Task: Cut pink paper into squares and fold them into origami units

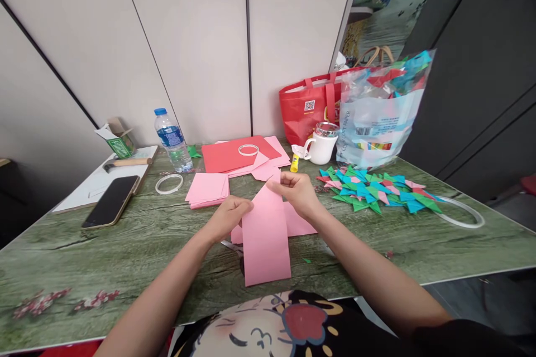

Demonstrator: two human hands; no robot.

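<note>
A long folded strip of pink paper [265,237] stands tilted above the green table [125,245], just in front of me. My left hand [228,216] grips its left edge with curled fingers. My right hand [296,191] pinches its top corner. Beneath the strip lie more pink sheets [299,223]. A small stack of pink squares [208,189] rests just beyond my left hand.
Red and pink sheets [234,155] with a tape ring on them lie at the back. A pile of folded coloured triangles [377,189], a white mug [321,146], a glue stick [295,163], a red bag [312,106] and a plastic bag [379,111] sit right. Bottle [171,140], phone [111,201], hammer [125,163] left.
</note>
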